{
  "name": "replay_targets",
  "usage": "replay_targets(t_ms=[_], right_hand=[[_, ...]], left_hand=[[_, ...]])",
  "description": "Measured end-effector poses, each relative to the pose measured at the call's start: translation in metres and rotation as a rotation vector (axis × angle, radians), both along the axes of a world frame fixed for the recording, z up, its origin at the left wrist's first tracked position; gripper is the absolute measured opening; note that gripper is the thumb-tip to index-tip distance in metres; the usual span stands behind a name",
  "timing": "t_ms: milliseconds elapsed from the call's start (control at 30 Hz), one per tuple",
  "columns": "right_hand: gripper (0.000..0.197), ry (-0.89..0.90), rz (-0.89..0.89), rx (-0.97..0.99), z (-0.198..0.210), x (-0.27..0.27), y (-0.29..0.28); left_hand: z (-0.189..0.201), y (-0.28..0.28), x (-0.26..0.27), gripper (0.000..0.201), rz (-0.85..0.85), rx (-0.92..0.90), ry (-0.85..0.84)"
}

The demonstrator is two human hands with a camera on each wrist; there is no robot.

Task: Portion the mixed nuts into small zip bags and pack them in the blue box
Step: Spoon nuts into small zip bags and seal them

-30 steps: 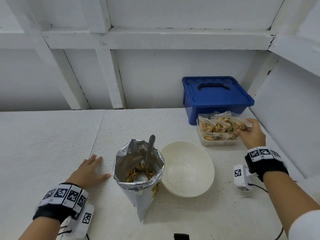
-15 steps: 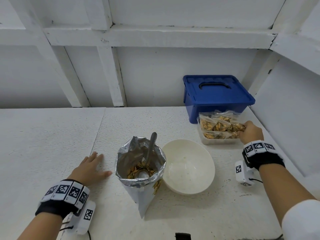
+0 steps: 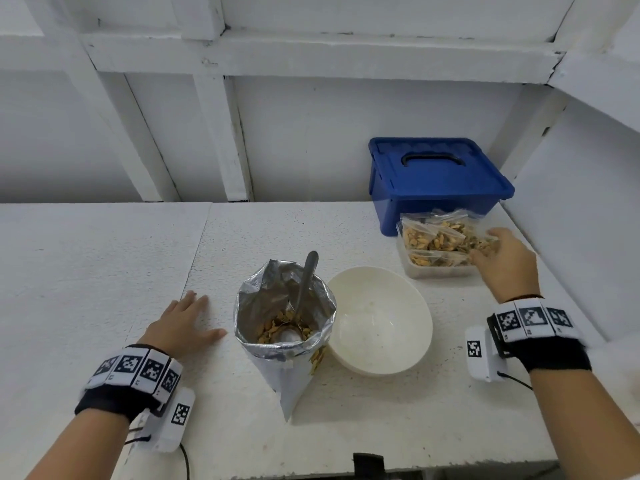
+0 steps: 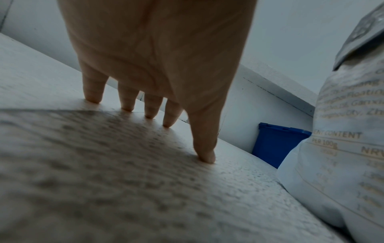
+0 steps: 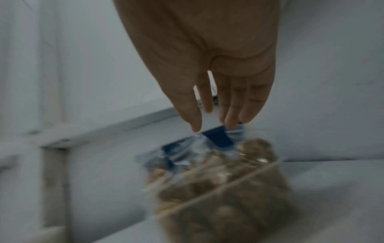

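Observation:
The blue box (image 3: 440, 181) stands at the back right with its lid on. Right in front of it a clear tub (image 3: 436, 270) holds several zip bags of nuts (image 3: 433, 237). My right hand (image 3: 488, 245) hovers over the tub's right side; in the right wrist view its fingers (image 5: 232, 115) are straight above the bags (image 5: 218, 164) and grip nothing. An open foil nut bag (image 3: 284, 320) with a metal spoon (image 3: 308, 278) in it stands mid-table. My left hand (image 3: 194, 317) lies flat on the table to its left, fingertips (image 4: 149, 115) down.
An empty white bowl (image 3: 381, 320) sits between the foil bag and the tub. White walls close the table (image 3: 104, 271) at the back and on the right, near the blue box (image 4: 276, 144). The table's left half is bare.
My right hand has stayed at the right side of the bags, its fingers now less curled and spread over them. The left hand has not moved.

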State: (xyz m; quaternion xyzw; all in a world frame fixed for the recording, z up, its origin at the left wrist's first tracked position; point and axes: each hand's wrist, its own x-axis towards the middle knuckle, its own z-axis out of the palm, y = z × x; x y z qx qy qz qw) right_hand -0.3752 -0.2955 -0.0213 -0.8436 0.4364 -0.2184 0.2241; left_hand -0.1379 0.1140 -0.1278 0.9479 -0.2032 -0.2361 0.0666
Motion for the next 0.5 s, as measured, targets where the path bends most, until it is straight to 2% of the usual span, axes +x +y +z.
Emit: replay_targets(t_ms=[67,167,300,367,500], right_hand=[[0.034,0.059,0.172,0.061,0.010,0.001,0.030],[0.027,0.104,0.402,0.099,0.015,0.004,0.077],[0.027,0.269,0.608,0.088,-0.004,0.016,0.116],[0.036,0.426,0.667,0.056,-0.017,0.021,0.125],[0.073,0.765,0.736,0.083,-0.041,0.024,0.130]], left_hand=[[-0.003,0.002,0.003,0.091,-0.006,-0.003,0.000],[-0.004,0.002,0.004,0.091,-0.019,-0.011,-0.002],[-0.003,0.001,0.004,0.088,-0.024,-0.008,0.001],[-0.003,0.001,0.004,0.087,-0.033,-0.017,0.000],[0.000,-0.001,0.001,0.087,-0.031,0.007,-0.012]])
